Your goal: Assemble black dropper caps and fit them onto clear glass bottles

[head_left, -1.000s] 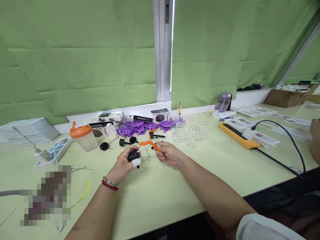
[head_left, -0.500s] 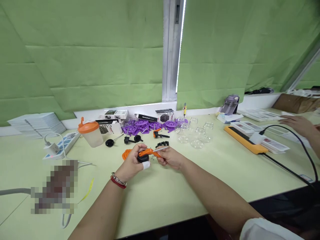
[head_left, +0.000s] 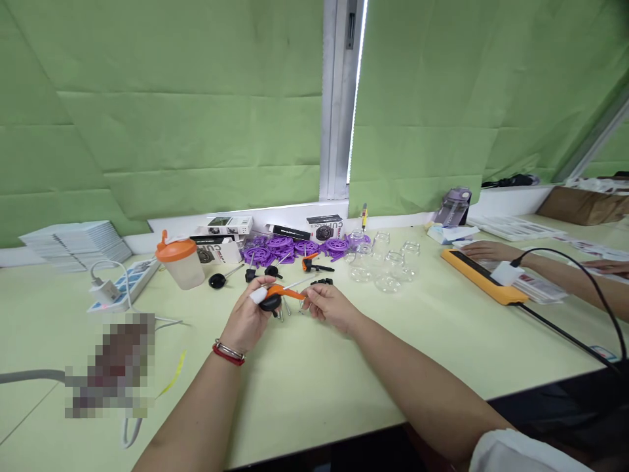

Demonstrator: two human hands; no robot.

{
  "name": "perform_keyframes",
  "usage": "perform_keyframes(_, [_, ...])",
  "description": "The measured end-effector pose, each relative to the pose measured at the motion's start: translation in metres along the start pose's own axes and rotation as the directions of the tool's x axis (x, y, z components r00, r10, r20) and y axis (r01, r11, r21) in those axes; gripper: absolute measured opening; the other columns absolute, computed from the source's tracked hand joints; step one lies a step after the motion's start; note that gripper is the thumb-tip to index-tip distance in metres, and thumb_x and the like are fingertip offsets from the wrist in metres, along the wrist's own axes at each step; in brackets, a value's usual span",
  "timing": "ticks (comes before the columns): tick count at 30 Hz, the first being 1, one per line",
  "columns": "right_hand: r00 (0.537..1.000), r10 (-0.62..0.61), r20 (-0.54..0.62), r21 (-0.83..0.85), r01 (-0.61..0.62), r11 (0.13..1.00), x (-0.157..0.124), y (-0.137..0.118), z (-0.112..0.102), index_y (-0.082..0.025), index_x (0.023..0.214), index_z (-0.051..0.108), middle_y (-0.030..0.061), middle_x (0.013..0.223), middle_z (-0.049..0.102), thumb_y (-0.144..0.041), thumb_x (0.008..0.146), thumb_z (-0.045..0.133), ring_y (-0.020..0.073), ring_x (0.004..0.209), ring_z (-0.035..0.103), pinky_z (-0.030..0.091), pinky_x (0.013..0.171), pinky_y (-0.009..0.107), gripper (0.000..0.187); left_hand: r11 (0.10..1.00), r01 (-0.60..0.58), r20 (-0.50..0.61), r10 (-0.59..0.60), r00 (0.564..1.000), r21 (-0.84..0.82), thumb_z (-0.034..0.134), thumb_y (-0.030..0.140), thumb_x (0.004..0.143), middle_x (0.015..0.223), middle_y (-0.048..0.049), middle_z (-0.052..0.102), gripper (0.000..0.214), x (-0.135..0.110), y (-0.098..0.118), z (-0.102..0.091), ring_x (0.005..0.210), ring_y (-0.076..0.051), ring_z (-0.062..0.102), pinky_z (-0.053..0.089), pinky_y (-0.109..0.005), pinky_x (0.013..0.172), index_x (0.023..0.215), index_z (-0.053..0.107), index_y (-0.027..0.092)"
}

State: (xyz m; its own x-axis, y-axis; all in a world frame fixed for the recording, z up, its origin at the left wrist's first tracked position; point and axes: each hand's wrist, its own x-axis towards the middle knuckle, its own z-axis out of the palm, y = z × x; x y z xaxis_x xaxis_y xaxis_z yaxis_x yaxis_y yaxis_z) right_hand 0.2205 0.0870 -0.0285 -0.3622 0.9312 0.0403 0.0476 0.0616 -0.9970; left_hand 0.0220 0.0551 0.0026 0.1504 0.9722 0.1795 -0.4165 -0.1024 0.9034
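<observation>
One black knob (head_left: 270, 303) with an orange lever (head_left: 287, 293) laid across it is held just above the desk (head_left: 299, 393), the grip of the left hand (head_left: 248, 319) closed round it. The grip of the right hand (head_left: 330, 307) pinches the lever's tip. Joined or not (I cannot tell), loose metal pins (head_left: 282, 316) lie unused beneath.

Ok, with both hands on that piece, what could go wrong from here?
1. The left hand grips the black knob and the right hand pinches only the tip of the orange lever. A slip could drop the piece onto the loose pins below and scatter them.
2. The glass jars stand just beyond the right hand; a wide reach might knock one over.
</observation>
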Motion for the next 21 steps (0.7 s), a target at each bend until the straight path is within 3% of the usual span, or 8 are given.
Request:
perform_keyframes(2, [0.988, -0.104, -0.113, -0.263, 0.071, 0.962, 0.002, -0.002, 0.000, -0.015, 0.091, 0.065, 0.0045, 0.085, 0.066, -0.034, 0.084, 0.054, 0.0102, 0.062, 0.054, 0.041, 0.058, 0.023, 0.023, 0.996, -0.091, -0.104, 0.088, 0.991, -0.023, 0.057, 0.027, 0.081, 0.082, -0.0030, 0.061, 0.022, 0.005, 0.001, -0.006, 0.064, -0.013, 0.056, 0.045, -0.027, 0.062, 0.101, 0.055, 0.018])
perform_keyframes(4, [0.972, -0.199, -0.123, -0.547, 0.101, 0.831, 0.002, -0.005, 0.005, -0.016, 0.086, 0.069, 0.0056, 0.090, 0.067, -0.028, 0.082, 0.056, 0.0128, 0.073, 0.058, 0.043, 0.068, 0.025, 0.018, 0.986, -0.165, -0.183, 0.155, 0.971, -0.038, 0.056, 0.027, 0.080, 0.078, -0.0020, 0.060, 0.021, 0.009, 0.002, -0.012, 0.062, -0.013, 0.056, 0.046, -0.029, 0.063, 0.099, 0.055, 0.019])
perform_keyframes(8, [0.986, -0.155, -0.066, -0.846, 0.027, 0.533, 0.004, -0.012, 0.030, -0.019, 0.083, 0.073, 0.0074, 0.092, 0.069, -0.031, 0.081, 0.055, 0.0190, 0.085, 0.063, 0.044, 0.072, 0.028, 0.021, 0.976, -0.213, -0.264, 0.195, 0.945, -0.043, 0.055, 0.025, 0.078, 0.078, -0.0017, 0.060, 0.020, 0.011, 0.002, -0.016, 0.062, -0.013, 0.055, 0.048, -0.031, 0.065, 0.098, 0.055, 0.019])
perform_keyframes(11, [0.995, -0.065, -0.079, -0.924, -0.049, 0.379, 0.009, -0.015, 0.050, -0.018, 0.083, 0.072, 0.0099, 0.092, 0.071, -0.030, 0.078, 0.057, 0.0230, 0.087, 0.065, 0.045, 0.069, 0.029, 0.020, 0.977, -0.209, -0.279, 0.191, 0.941, -0.036, 0.055, 0.025, 0.078, 0.077, -0.0016, 0.060, 0.020, 0.011, 0.001, -0.017, 0.062, -0.013, 0.055, 0.048, -0.031, 0.065, 0.096, 0.055, 0.019])
perform_keyframes(14, [0.994, 0.003, -0.105, -0.950, -0.102, 0.294, 0.016, -0.016, 0.064, -0.017, 0.086, 0.071, 0.0126, 0.092, 0.072, -0.028, 0.075, 0.060, 0.0249, 0.085, 0.067, 0.047, 0.067, 0.030, 0.019, 0.977, -0.212, -0.282, 0.193, 0.940, -0.037, 0.055, 0.025, 0.078, 0.076, -0.0011, 0.059, 0.020, 0.012, 0.000, -0.021, 0.062, -0.014, 0.056, 0.049, -0.032, 0.065, 0.097, 0.055, 0.020])
perform_keyframes(21, [0.968, 0.139, -0.210, -0.927, -0.243, 0.286, 0.030, -0.021, 0.074, -0.017, 0.094, 0.071, 0.0137, 0.099, 0.072, -0.023, 0.069, 0.066, 0.0272, 0.090, 0.068, 0.050, 0.069, 0.031, 0.026, 0.970, -0.232, -0.288, 0.202, 0.936, -0.076, 0.057, 0.028, 0.079, 0.079, -0.0021, 0.060, 0.021, 0.017, -0.003, -0.031, 0.062, -0.015, 0.057, 0.049, -0.033, 0.063, 0.098, 0.055, 0.020])
